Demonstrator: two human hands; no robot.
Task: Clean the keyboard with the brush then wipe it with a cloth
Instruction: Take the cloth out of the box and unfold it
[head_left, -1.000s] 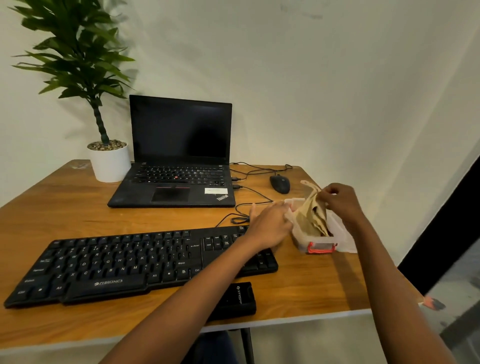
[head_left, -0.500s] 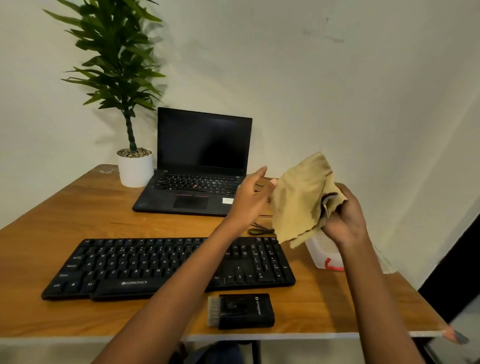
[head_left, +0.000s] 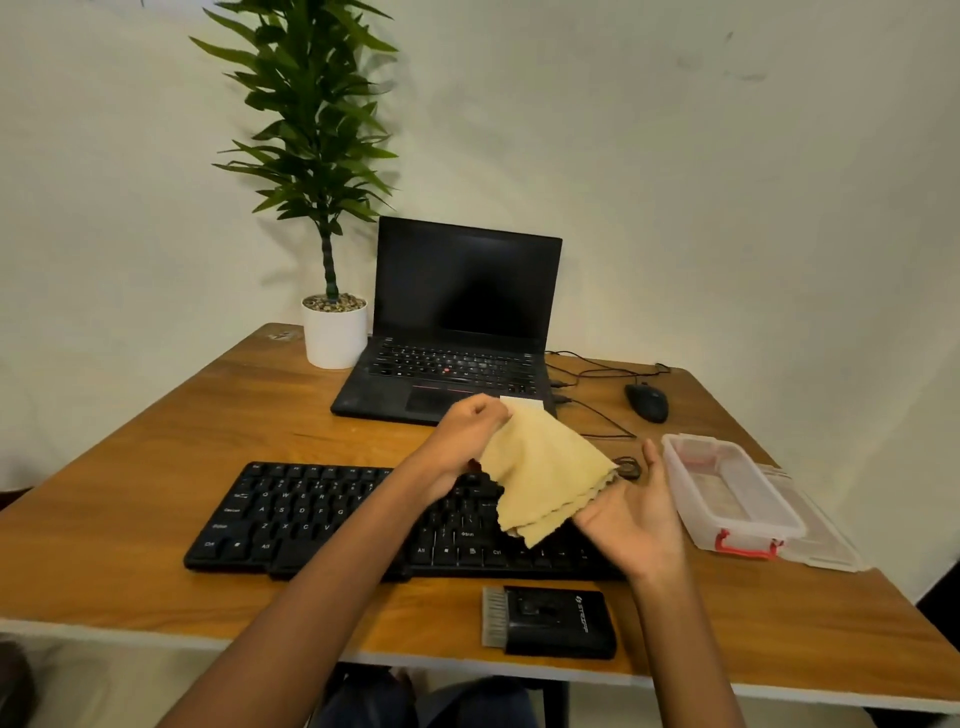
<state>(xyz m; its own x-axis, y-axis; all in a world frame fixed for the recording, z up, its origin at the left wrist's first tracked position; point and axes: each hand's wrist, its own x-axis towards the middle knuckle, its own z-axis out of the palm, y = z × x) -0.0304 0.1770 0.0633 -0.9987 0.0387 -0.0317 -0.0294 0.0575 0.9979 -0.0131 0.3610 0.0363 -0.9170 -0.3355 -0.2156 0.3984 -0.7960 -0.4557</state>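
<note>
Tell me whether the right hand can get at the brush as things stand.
Probably yes. The right hand is open and holds nothing; the brush lies uncovered near the front edge of the table, close by. The cloth, pinched by the left hand, hangs by its fingers, not over the brush.

Black keyboard (head_left: 311, 514): white key legends, among them Q W E R T, A S D F G and Z X C V on the letter rows, with Alt, Ctrl and Shift on the lower rows. Brush (head_left: 550, 621): white logo and lettering on its black casing, too small to read.
</note>
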